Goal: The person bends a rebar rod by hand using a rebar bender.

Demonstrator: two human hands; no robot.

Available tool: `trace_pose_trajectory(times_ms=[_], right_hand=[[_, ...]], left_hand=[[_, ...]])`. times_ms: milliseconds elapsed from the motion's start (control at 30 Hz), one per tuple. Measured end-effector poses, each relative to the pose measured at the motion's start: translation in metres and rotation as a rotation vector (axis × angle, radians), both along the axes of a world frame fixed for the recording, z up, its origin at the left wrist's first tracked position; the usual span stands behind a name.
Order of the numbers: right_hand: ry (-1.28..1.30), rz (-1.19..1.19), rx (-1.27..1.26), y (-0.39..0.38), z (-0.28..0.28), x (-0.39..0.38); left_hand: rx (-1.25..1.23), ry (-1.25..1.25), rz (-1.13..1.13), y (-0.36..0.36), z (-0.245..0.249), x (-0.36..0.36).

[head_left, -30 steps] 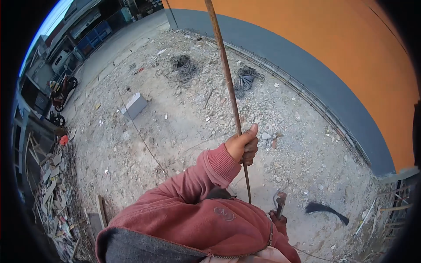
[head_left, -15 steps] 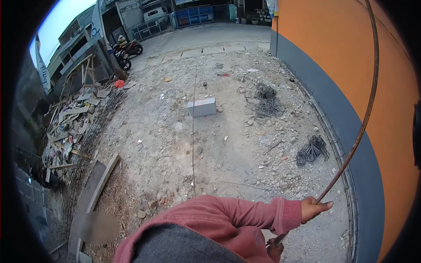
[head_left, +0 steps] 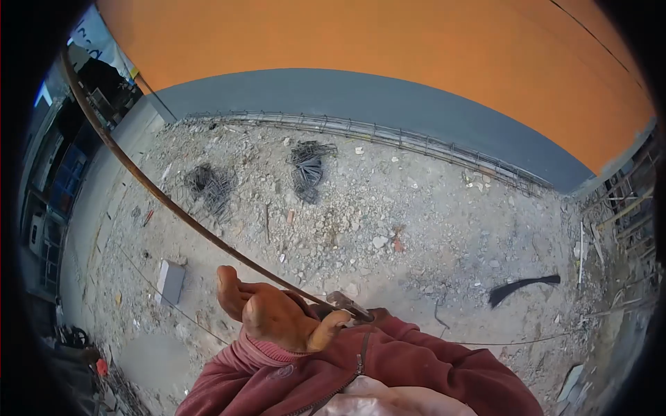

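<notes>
A long, thin, rusty rod point(head_left: 163, 197) curves from the upper left down to my body. My left hand point(head_left: 277, 315) is beside its lower part, palm up, with fingers spread and not wrapped round the rod. The thumb points right, close to the rod's lower end. A small brownish shape point(head_left: 349, 305) lies at that end, by the cuff of my right sleeve; whether it is part of my right hand is unclear. The fingers of my right hand cannot be made out.
Beyond the rubble ground point(head_left: 430, 236), a long rebar cage point(head_left: 388, 137) lies along the orange and grey wall point(head_left: 361, 90). Wire bundles point(head_left: 307, 172) lie before it. A pale block point(head_left: 170, 282) is at left, dark mesh point(head_left: 524, 288) at right. A string point(head_left: 187, 317) crosses low.
The view has turned right toward the wall. The rod now slants to the upper left instead of the upper right. My left hand's fingers have opened from around the rod.
</notes>
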State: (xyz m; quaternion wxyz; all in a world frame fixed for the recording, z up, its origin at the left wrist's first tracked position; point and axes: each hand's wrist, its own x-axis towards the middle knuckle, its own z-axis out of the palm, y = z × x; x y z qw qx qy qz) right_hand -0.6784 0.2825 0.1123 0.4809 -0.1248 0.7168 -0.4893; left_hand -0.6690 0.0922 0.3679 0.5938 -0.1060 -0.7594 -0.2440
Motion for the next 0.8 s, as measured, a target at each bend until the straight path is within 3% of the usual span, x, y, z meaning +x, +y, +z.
trace_pose_trajectory(times_ms=[33,67,133,200,267,333,400,467,600,700,800], right_hand=[[0.003,0.023,0.003,0.001,0.025,-0.007],[0.006,0.056,0.001,-0.004,0.041,-0.012],[0.119,0.034,0.056,-0.006,-0.016,-0.015],[0.211,0.049,0.162,-0.013,-0.037,-0.019],[0.236,0.088,0.317,-0.033,-0.028,-0.021],[0.299,-0.037,0.319,-0.052,-0.043,-0.008],[0.062,-0.209,0.267,-0.07,0.039,0.001],[0.05,-0.36,0.248,-0.099,0.035,0.018],[0.275,-0.488,0.409,-0.144,-0.028,0.05],[0.071,-0.686,0.665,-0.146,-0.059,0.081],[-0.168,-1.124,0.649,-0.142,-0.084,0.125]], left_hand=[[-0.134,-0.025,-0.11,0.01,-0.001,-0.006],[-0.321,-0.3,-0.164,0.007,-0.005,-0.017],[-0.721,-0.83,-0.261,-0.007,-0.026,-0.046],[-0.946,-1.442,-0.091,-0.027,-0.051,-0.056],[-1.036,-1.835,-0.429,-0.037,-0.033,-0.065],[-1.265,-1.776,-0.522,-0.074,-0.068,-0.072],[-1.344,-1.734,-0.604,-0.111,-0.092,-0.079],[-1.449,-1.712,-0.637,-0.141,-0.089,-0.086],[-1.562,-1.704,-0.679,-0.203,-0.08,-0.112],[-1.617,-1.713,-0.729,-0.225,-0.078,-0.127],[-1.606,-1.75,-0.707,-0.236,-0.08,-0.136]])
